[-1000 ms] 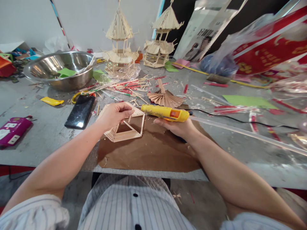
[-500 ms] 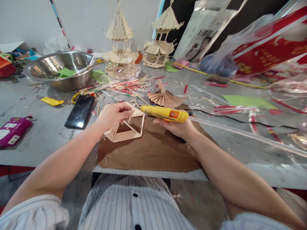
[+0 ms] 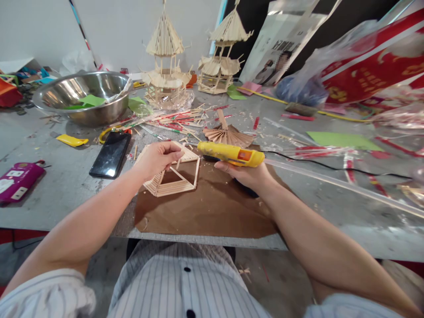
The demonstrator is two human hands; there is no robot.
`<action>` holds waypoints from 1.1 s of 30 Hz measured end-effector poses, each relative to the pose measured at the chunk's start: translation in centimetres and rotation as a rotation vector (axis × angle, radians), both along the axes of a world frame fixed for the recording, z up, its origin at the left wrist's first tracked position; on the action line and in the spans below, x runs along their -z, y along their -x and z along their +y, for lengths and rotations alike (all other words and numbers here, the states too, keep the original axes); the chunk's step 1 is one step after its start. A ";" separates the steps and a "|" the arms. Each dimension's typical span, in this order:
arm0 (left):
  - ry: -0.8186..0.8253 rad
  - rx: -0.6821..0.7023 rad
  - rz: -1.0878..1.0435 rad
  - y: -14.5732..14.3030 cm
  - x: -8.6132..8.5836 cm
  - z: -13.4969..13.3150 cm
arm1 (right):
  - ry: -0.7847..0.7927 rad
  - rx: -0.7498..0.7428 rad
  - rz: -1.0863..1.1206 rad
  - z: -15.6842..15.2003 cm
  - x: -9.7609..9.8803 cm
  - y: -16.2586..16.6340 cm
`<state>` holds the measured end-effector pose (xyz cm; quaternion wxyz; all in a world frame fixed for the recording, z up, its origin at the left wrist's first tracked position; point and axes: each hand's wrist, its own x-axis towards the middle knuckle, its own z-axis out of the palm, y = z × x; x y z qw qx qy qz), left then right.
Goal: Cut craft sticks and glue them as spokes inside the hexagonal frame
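Observation:
A flat roof-like frame of wooden sticks (image 3: 172, 174) lies on a brown paper sheet (image 3: 205, 207) at the table's near edge. My left hand (image 3: 157, 159) rests over its left half, fingers pinched on a short wooden stick (image 3: 179, 162) that stands on the frame. My right hand (image 3: 245, 174) grips a yellow hot glue gun (image 3: 230, 153), its nozzle pointing left just past the frame's right corner. A clear glue stick (image 3: 331, 183) juts from the gun's rear toward the right.
A black phone (image 3: 111, 153) lies left of the frame, a steel bowl (image 3: 81, 95) behind it. Two stick pagodas (image 3: 165, 57) (image 3: 221, 53) stand at the back. A folded paper fan (image 3: 228, 134), loose sticks (image 3: 172, 119), a black cord (image 3: 331, 165) and a purple box (image 3: 16, 181) surround the work.
My right hand has lifted the glue gun slightly and drawn it to the right, away from the frame. My left hand keeps its pinch on the stick.

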<state>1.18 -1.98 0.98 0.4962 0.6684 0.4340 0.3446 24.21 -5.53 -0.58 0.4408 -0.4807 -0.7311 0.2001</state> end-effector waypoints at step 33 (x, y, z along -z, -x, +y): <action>0.075 -0.067 -0.163 0.2 0.0 0.6 | 0.060 -0.177 -0.061 -0.7 -0.5 0.6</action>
